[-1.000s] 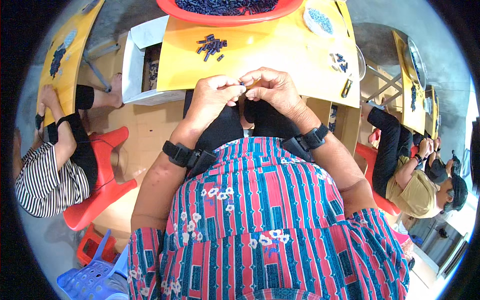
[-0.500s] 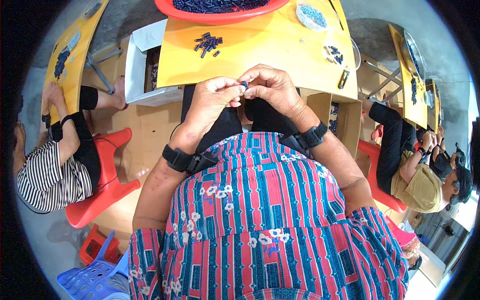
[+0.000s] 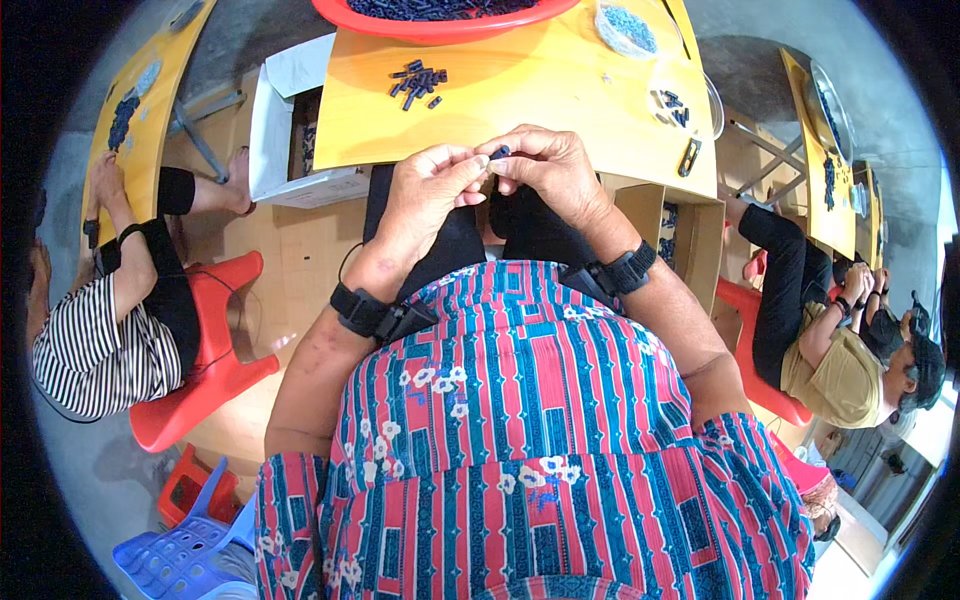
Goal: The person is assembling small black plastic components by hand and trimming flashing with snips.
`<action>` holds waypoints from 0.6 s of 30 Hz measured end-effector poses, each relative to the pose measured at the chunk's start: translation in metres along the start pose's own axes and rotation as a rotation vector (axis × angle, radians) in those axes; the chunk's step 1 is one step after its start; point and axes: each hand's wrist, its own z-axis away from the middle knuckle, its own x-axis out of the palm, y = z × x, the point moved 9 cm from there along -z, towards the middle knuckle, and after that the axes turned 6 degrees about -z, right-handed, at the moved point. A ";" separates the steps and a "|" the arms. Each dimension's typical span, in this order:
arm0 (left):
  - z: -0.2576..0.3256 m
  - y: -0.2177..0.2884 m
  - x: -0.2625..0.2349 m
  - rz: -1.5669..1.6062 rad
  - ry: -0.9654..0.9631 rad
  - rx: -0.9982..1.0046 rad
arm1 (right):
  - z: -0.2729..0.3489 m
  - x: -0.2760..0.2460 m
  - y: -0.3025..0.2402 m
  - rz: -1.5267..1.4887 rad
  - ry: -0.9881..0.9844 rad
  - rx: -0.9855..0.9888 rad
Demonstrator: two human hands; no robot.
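A small dark tube-shaped piece (image 3: pixel 499 153) is pinched between my two hands, just off the near edge of the yellow table (image 3: pixel 460 120). My left hand (image 3: pixel 437 187) grips it with thumb and forefinger. From the other side, the thumb and fingers of my right hand (image 3: pixel 551 172) close on the same piece. Its lower end is covered by my fingertips. Beyond my hands lies a small pile of similar dark pieces (image 3: pixel 418 82). Farther right on the table are a few scattered dark pieces (image 3: pixel 673 105) and a flat black tool-like object (image 3: pixel 689 157).
A red basin (image 3: pixel 450 28) full of dark pieces stands at the far edge, with a clear bowl of blue bits (image 3: pixel 627 30) beside it. Open boxes, one white (image 3: pixel 285 120) and one brown cardboard (image 3: pixel 697 235), flank my knees. Co-workers sit at tables on both sides.
The dark piece has turned and shifted slightly up and right, so more of it shows between my fingers. Both hands stay in nearly the same place.
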 end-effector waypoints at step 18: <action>0.004 0.023 -0.004 -0.230 0.084 0.236 | 0.001 0.003 0.031 -0.325 -0.041 0.230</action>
